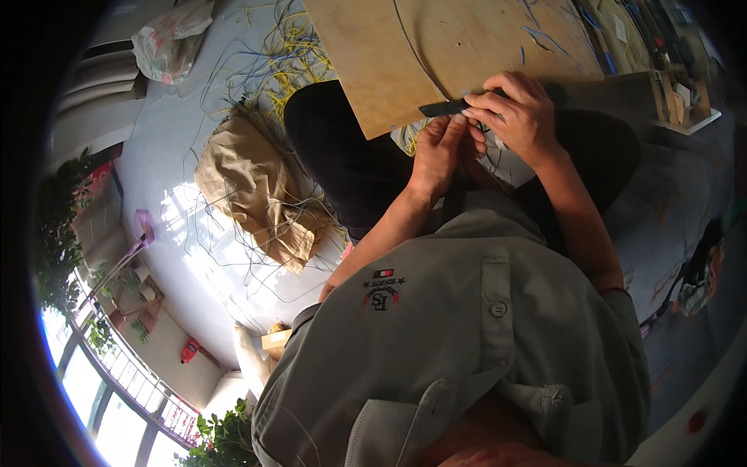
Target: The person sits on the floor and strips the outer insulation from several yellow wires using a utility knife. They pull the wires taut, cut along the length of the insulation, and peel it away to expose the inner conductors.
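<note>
My right hand (516,114) grips a dark flat blade-like tool (442,108), which points left over the board's near edge; the fingers hide its other end. Just below it, my left hand (442,146) pinches something thin, apparently the grey cable (415,46). That cable runs down across the wooden board (373,76) to my fingers, and its end is hidden. The two hands nearly touch at the thumbs, above my lap. Short blue pieces of wire or sheath (545,39) lie scattered on the board.
Tangled yellow and blue wires (292,52) cover the floor left of the board. A brown cloth (251,181) lies there with loose grey wires over it. A plastic bag (174,44) is at upper left. Right of the board stands a small wooden holder (683,102).
</note>
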Demonstrator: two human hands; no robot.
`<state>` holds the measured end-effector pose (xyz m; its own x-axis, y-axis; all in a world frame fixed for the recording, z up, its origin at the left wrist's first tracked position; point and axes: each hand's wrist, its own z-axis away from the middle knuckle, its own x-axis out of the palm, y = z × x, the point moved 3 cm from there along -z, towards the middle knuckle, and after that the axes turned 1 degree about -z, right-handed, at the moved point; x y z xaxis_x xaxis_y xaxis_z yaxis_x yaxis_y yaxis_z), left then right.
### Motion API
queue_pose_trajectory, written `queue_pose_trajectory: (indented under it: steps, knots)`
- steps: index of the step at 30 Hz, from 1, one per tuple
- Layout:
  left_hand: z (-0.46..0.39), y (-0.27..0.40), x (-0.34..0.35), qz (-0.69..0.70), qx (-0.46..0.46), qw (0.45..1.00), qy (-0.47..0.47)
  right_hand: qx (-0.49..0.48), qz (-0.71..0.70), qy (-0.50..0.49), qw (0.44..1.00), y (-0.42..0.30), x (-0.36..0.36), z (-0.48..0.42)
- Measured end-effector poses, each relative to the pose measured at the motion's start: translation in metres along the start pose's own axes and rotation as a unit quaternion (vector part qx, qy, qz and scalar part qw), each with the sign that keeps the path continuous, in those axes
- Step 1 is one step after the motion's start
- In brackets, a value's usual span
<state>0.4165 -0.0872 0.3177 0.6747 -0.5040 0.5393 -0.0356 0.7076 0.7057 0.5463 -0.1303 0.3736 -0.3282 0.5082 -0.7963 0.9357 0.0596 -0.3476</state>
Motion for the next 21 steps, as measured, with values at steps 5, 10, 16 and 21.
queue_pose_trajectory:
  steps: [5,10,16,21]
  knots:
    - [0.001,-0.002,0.001,-0.001,0.004,1.000,-0.017,-0.035,0.021,0.036,0.999,0.001,0.005,-0.004]
    - [0.002,-0.008,0.010,0.014,-0.026,0.999,-0.042,-0.019,0.040,0.029,0.999,0.018,0.024,-0.046]
    - [-0.004,-0.003,0.005,0.031,0.009,0.999,-0.023,-0.035,0.015,-0.005,0.999,0.015,0.006,-0.022]
    - [-0.005,-0.003,0.005,-0.006,-0.008,1.000,-0.005,-0.033,0.009,-0.020,0.999,0.008,0.003,-0.001]
